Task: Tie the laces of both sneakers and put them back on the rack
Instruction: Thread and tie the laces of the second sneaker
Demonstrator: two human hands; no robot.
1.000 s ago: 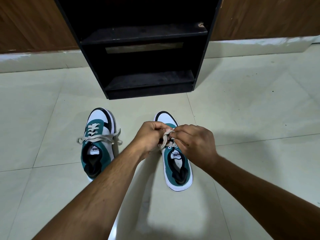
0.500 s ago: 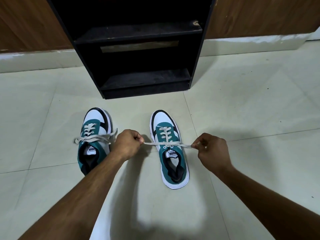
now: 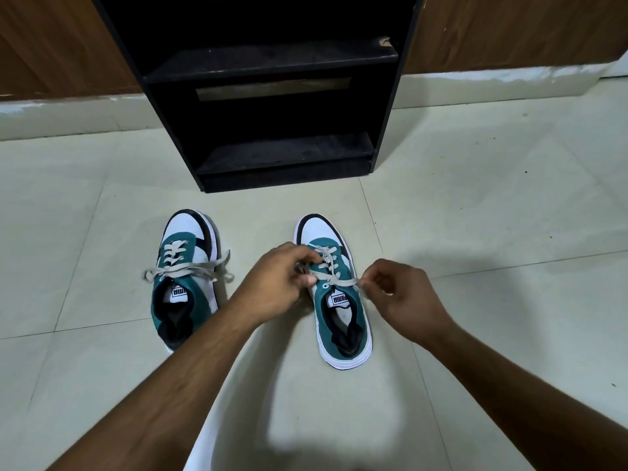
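Two teal, white and black sneakers stand on the tiled floor, toes toward the rack. The left sneaker (image 3: 185, 277) has its beige laces lying loose across the tongue. Over the right sneaker (image 3: 336, 297) my left hand (image 3: 278, 283) pinches one lace end at the shoe's left side. My right hand (image 3: 401, 294) pinches the other end at the shoe's right side. The lace (image 3: 334, 282) runs taut between them across the top eyelets. The black shoe rack (image 3: 272, 96) stands just beyond the sneakers, its shelves bare.
A wooden wall with a pale skirting (image 3: 503, 83) runs behind the rack. Pale floor tiles (image 3: 492, 215) spread on both sides of the sneakers. A white cloth-like patch (image 3: 306, 419) lies between my forearms at the bottom.
My hands were together at the right sneaker's laces, then pulled wide apart with the lace ends. Now both have come back closer to the shoe, still holding the lace.
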